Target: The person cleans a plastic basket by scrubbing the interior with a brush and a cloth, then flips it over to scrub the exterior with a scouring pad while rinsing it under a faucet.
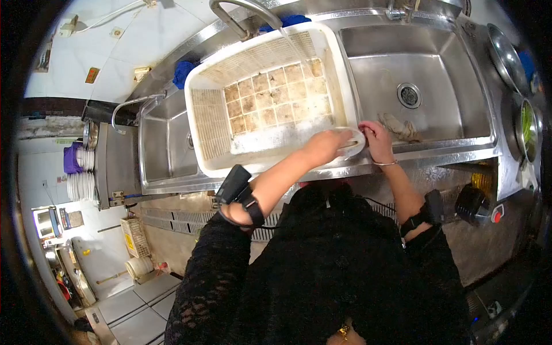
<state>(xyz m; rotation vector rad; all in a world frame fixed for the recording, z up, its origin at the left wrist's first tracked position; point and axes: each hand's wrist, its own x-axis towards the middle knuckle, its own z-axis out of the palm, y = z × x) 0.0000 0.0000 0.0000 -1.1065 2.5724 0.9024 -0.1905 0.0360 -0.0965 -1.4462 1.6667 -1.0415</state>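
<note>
A translucent, round-edged bowl-like piece [355, 150] is at the front right corner of a large white plastic basket [195, 123]. My left hand [328, 146] reaches over the basket's front rim, its closed fingers on this piece. On the piece's right edge, my right hand [376, 141] is closed with thumb and fingers together. The basket has perforated walls and a gridded, brown-stained floor with wet shine at its near side. A crumpled greyish cloth [398, 127] lies in the right sink [431, 75], just beyond my right hand.
A curved faucet [276, 17] hangs over the basket's back rim. Another sink [167, 144] with its own tap [118, 118] is at left. Stacked white plates [81, 184] stand further left. Metal bowls [506, 57] and a pan with green vegetables [526, 129] sit at right.
</note>
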